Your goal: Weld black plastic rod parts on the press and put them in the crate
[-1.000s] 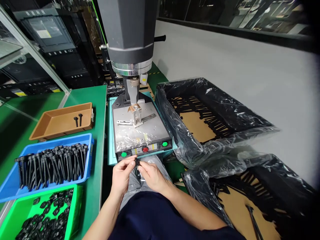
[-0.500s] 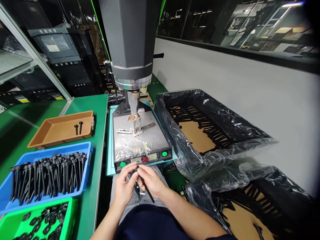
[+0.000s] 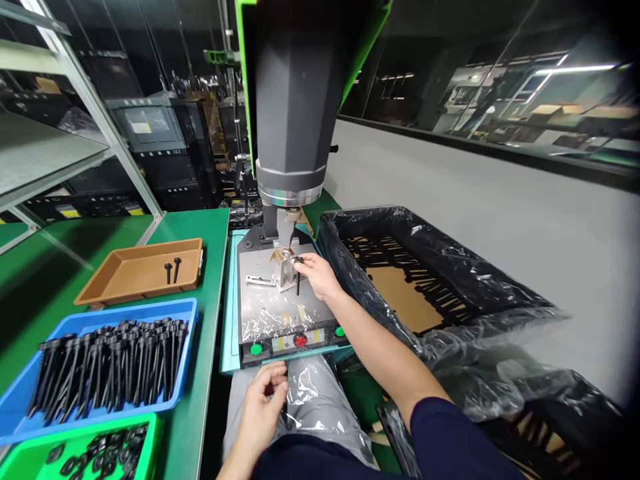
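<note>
My right hand (image 3: pixel 317 275) pinches a black plastic bolt (image 3: pixel 298 285) by its head, and its long shank hangs straight down. The bolt is just to the right of a small metal fixture (image 3: pixel 283 275) on the press's base plate; I cannot tell whether they touch. Right above the fixture is the press's metal tool tip (image 3: pixel 287 230). Lower down, over my lap and in front of the press's buttons, my left hand (image 3: pixel 261 403) has loosely bent fingers with the thumb apart. Nothing shows in it.
On the green table at left stand a brown tray (image 3: pixel 117 267) with two bolts, a blue bin (image 3: pixel 193 347) full of bolts, and a green bin (image 3: pixel 156 443) of small black parts. To the right, a plastic-lined crate (image 3: pixel 400 293) holds many bolts. Green buttons flank a red button (image 3: pixel 300 341).
My hands have parted. The right hand has carried the bolt forward and up to the fixture, turning it upright. My left hand has let go of it and dropped slightly; the view has tilted up.
</note>
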Demonstrator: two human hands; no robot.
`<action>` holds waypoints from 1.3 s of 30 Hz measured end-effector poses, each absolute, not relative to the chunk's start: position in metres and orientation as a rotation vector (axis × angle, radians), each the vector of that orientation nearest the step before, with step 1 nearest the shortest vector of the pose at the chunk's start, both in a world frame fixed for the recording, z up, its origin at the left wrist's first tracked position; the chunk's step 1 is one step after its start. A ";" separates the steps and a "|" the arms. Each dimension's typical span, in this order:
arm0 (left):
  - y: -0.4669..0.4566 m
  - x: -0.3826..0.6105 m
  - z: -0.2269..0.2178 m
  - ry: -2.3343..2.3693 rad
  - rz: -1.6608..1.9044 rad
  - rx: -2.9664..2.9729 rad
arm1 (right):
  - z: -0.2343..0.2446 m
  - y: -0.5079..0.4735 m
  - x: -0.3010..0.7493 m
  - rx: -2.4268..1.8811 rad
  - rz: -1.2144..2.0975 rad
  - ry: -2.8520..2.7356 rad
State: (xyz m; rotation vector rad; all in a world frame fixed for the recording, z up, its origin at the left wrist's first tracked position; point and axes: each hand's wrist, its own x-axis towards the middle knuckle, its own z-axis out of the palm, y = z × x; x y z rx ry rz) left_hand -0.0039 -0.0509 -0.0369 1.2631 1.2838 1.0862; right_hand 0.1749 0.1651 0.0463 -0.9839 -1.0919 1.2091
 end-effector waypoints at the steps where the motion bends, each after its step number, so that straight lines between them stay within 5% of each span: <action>1: -0.052 -0.005 -0.038 1.289 1.072 1.275 | 0.042 0.176 0.172 -1.005 1.173 -1.104; 13: -0.060 -0.021 -0.047 1.319 1.018 1.332 | 0.007 0.247 0.161 -1.135 1.174 -1.163; 25: -0.062 -0.025 -0.060 1.303 0.998 1.328 | 0.028 0.253 0.171 -1.214 1.305 -1.347; 39: -0.040 -0.017 -0.053 1.247 1.004 1.458 | 0.006 0.237 0.205 -1.560 0.941 -1.562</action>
